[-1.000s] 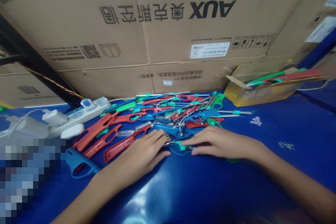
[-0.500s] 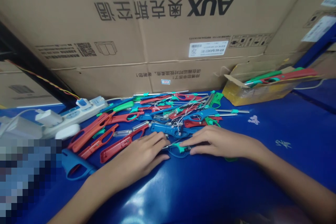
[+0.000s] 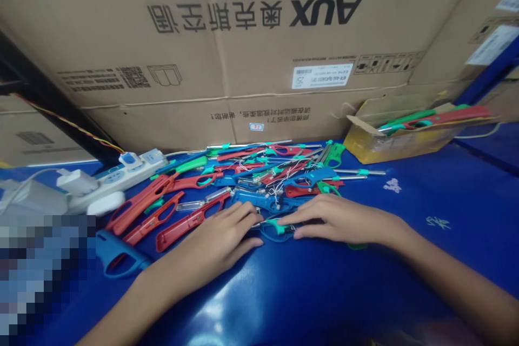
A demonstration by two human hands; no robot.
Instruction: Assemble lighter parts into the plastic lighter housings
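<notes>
Head view: the blue casing (image 3: 279, 238) lies low over the worktop (image 3: 284, 294), between my two hands and just in front of the heap. My right hand (image 3: 344, 219) has its grip closed on the near right part, thumb along the edge, forefinger reaching to the green trigger (image 3: 276, 226). My left hand (image 3: 219, 232) is at the other end, by the thin metal rod (image 3: 257, 225); finger and thumb stand apart there, and I cannot tell whether they pinch anything, since my knuckles hide much of that end.

I judge the casing light and fairly stiff, a thin plastic shell that would flex a little if squeezed hard across its loop. Its smooth face could slide on the glossy blue sheet, so I would steady it by the outer edges, one hand to each end. The trigger looks small and may tip or spring out; a light fingertip on top should do, with no sideways push. The black part (image 3: 288, 230) beside it has fine wires, which I take to be the most fragile bit, so my thumb is better kept on the plastic rim. The rod seems rigid, but pulling on it might unseat the rest.
</notes>
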